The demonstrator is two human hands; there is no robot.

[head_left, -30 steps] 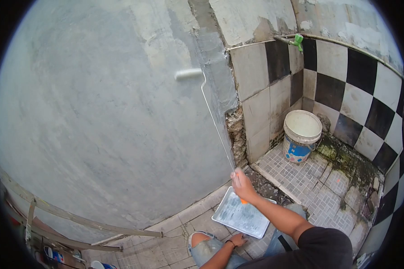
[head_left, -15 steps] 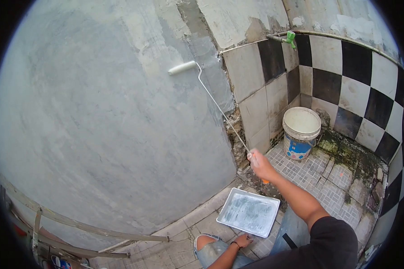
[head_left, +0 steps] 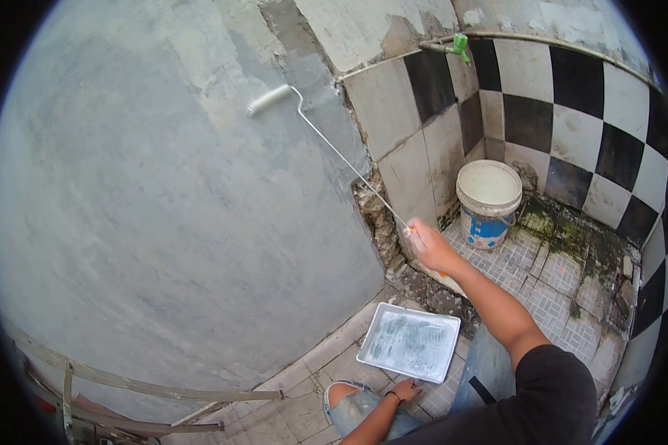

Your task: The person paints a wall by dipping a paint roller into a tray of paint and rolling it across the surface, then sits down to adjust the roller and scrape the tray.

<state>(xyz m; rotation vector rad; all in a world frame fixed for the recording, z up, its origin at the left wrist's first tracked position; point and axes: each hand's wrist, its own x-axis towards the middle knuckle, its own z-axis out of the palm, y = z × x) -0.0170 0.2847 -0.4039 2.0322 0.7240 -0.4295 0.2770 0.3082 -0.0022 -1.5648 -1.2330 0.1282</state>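
Note:
My right hand [head_left: 432,248] is closed around the orange handle of a paint roller. From it a long thin metal rod runs up and left to the white roller sleeve [head_left: 269,100], which lies against the grey wall [head_left: 178,215]. Low in the view, my left hand [head_left: 406,389], with a dark band at the wrist, is just below the near edge of a white paint tray [head_left: 408,343]. Its fingers look loosely extended and hold nothing I can see. Streaks of whitish paint cover the tray's bottom.
A white bucket [head_left: 488,204] with a blue label stands in the tiled corner. Above it, a green tap [head_left: 461,46] sits on a pipe. Broken masonry [head_left: 378,219] edges the grey wall. A ladder-like frame [head_left: 148,386] lies at lower left. The floor tiles [head_left: 571,326] are cracked and mossy.
The whole view has shifted slightly, with the wall and bucket sitting higher and further left. The roller remains against the upper wall, its sleeve tilted more. My left hand stays by the tray.

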